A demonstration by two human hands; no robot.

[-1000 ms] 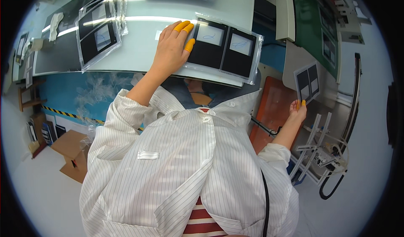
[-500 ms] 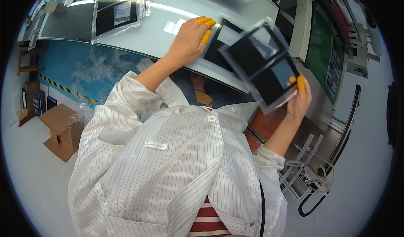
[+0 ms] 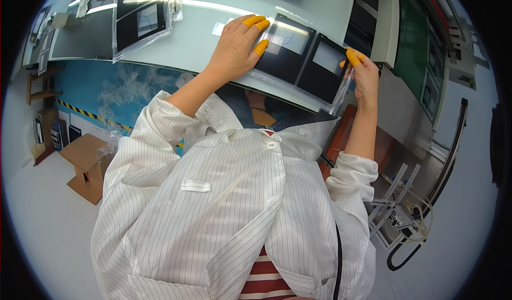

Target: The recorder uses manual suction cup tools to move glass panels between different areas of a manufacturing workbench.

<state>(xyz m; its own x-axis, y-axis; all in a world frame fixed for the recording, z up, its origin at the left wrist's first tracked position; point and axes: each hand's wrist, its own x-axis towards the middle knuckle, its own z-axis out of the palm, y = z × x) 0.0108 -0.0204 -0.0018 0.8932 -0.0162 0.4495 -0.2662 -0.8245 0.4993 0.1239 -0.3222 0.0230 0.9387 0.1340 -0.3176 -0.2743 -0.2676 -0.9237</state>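
A flat black panel [image 3: 304, 54] with two pale rectangular windows, in clear plastic film, lies along the front edge of the glass tabletop [image 3: 213, 9]. My right hand [image 3: 365, 76], with yellow finger cots, pinches the panel's right edge between thumb and fingers. At the panel's left end rests my left hand [image 3: 234, 46], palm down, thumb and fingers apart and also in yellow cots. Its fingertips touch or nearly touch the panel's left edge. Whether another panel lies beneath this one cannot be made out.
More black panels in clear film [image 3: 141, 20] are stacked at the table's left. A crumpled white cloth [image 3: 87, 0] lies farther left. To the right stands a machine with a green surface [image 3: 408, 60]. A cardboard box [image 3: 88, 161] and an aluminium-profile frame [image 3: 397, 209] are lower down.
My right hand has brought the tilted, raised panel down and left, flat onto the table over the spot where another panel lay. My left hand has stayed nearly in place.
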